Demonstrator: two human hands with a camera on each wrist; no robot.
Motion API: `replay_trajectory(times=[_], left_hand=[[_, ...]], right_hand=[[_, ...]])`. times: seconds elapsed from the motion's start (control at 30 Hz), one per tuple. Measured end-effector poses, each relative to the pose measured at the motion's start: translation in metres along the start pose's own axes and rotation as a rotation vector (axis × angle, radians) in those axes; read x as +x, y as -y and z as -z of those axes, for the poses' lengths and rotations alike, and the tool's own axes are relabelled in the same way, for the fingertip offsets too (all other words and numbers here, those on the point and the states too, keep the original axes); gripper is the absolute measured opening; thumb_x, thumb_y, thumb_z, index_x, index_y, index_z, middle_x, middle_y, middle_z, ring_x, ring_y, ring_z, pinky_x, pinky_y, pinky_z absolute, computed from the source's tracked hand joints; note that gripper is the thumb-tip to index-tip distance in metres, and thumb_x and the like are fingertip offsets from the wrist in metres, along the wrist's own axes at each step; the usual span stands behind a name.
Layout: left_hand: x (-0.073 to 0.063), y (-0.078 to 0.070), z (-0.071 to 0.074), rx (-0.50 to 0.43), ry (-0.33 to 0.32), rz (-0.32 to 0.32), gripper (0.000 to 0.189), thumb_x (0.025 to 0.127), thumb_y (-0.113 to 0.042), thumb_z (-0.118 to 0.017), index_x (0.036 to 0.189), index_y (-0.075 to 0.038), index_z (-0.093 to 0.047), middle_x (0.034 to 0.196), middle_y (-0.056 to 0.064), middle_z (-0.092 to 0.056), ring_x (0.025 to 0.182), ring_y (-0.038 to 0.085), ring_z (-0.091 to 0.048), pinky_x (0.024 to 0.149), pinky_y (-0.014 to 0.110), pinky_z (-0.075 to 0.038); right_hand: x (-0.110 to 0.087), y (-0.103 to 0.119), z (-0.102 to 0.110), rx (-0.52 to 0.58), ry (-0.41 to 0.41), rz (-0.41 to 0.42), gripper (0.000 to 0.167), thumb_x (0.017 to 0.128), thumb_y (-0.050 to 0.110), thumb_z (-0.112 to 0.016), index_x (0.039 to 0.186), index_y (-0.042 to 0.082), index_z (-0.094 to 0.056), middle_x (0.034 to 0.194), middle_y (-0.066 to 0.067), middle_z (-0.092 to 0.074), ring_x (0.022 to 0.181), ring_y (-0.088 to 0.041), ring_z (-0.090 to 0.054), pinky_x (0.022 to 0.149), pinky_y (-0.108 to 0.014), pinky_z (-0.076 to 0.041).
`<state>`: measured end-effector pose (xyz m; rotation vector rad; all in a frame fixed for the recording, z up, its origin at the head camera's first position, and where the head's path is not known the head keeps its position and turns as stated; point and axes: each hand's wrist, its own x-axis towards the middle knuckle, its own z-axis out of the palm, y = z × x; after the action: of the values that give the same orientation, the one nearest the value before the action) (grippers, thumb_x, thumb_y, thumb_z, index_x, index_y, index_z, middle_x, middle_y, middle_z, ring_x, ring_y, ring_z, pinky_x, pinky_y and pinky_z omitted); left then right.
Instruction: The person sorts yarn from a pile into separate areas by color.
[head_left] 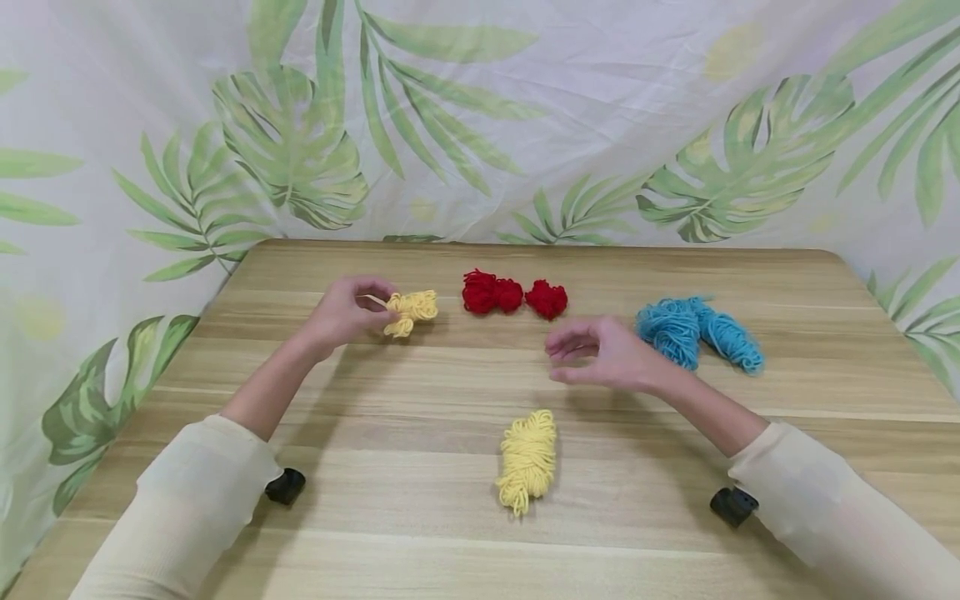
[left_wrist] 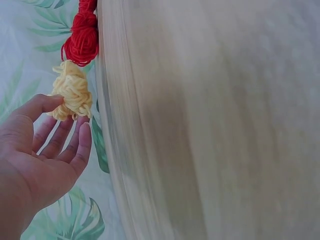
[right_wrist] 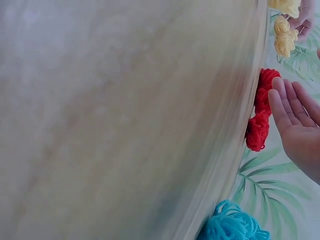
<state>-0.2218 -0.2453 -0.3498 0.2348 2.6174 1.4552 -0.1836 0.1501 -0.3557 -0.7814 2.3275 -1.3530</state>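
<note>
Between thumb and fingers, my left hand (head_left: 343,315) pinches a small pale-yellow yarn bundle (head_left: 414,307) at the left of the table. The left wrist view shows the thumb on this yarn bundle (left_wrist: 75,92) and the fingertips under it. My right hand (head_left: 611,358) hovers right of the middle with loosely bent fingers and nothing in them. Two red yarn bundles (head_left: 491,293) (head_left: 547,298) lie at the back middle, beyond the right hand. A larger yellow yarn skein (head_left: 528,460) lies at the front middle, apart from both hands.
Blue yarn skeins (head_left: 727,337) lie on the right, partly behind the right hand and wrist. The wooden table (head_left: 390,500) ends at the back against a leaf-printed cloth (head_left: 465,108). A black wrist device (head_left: 285,486) sits under each sleeve.
</note>
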Motion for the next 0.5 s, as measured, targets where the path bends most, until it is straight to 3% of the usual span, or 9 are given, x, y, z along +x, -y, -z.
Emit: replay_trajectory(times=[0.5], left_hand=[[-0.007,0.014,0.019,0.045,-0.026,0.029,0.033,0.092,0.0,-0.075,0.121,0.01,-0.063,0.117,0.019,-0.061,0.095,0.018,-0.063,0.075,0.021,-0.058]], right_hand=[[-0.004,0.001,-0.009,-0.022,0.161,0.106,0.044,0.087,0.011,-0.083,0.123,-0.009,-0.067,0.12,-0.019,-0.071,0.112,-0.032,-0.068,0.102,-0.044,-0.054]])
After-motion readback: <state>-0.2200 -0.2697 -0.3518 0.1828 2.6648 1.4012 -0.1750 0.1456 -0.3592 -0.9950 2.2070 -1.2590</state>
